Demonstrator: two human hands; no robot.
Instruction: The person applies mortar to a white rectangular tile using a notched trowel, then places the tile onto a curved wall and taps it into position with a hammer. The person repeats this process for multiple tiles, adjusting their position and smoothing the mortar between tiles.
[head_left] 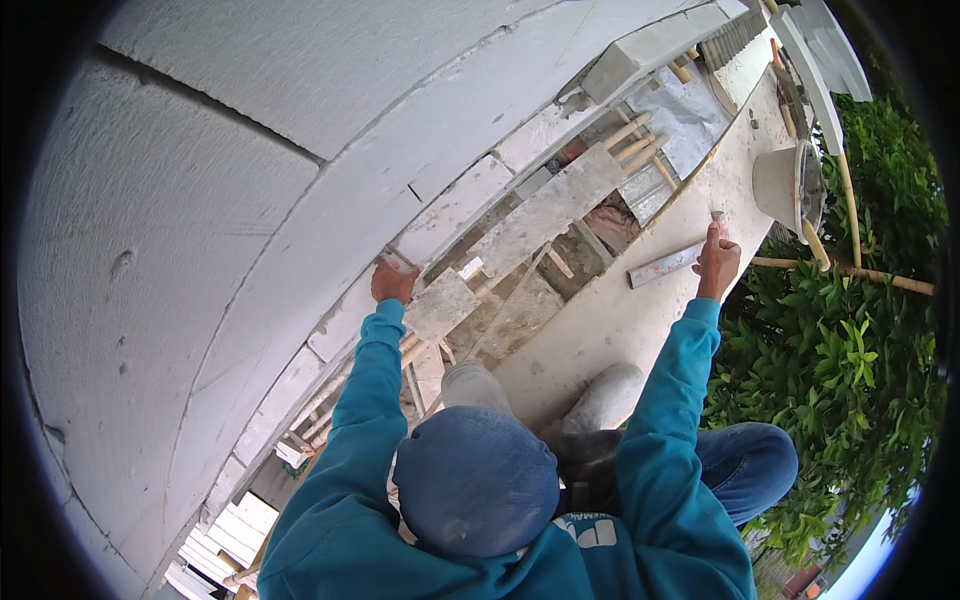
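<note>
My left hand is closed at the edge of the pale block wall, near a block of the lower course. Its fingers are curled, and whatever they hold, if anything, is hidden. Out to the right, my right hand is closed around the end of a short, flat grey bar with reddish marks. The bar lies low over the pale plank. Both arms are stretched forward in teal sleeves.
A mortar-stained bucket stands at the plank's right edge. Loose boards and bamboo poles span the gap between wall and plank. My boots rest on the plank. Leafy branches lie beyond its right edge.
</note>
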